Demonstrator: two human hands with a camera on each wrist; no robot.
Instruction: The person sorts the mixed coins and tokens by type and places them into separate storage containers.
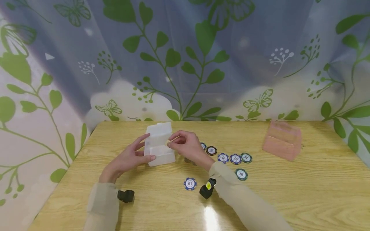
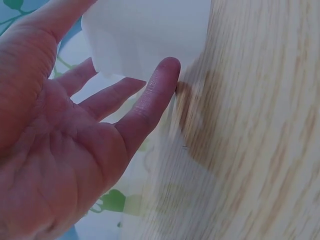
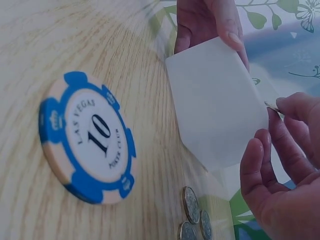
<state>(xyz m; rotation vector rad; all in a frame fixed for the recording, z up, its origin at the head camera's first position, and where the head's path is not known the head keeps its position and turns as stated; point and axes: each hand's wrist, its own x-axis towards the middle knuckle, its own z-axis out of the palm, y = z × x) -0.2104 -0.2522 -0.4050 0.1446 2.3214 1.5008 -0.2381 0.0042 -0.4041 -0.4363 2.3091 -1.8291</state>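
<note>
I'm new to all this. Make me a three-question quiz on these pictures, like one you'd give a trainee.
1. What does each hand hold?
2. True or false: the pink case lies apart from the poker chips.
3. In the head view, which number is on the chip lowest in the picture?
A) 20
B) 10
C) 100

Key:
1. The left hand holds the white box; the right hand pinches a small coin-like piece.
2. True.
3. B.
</note>
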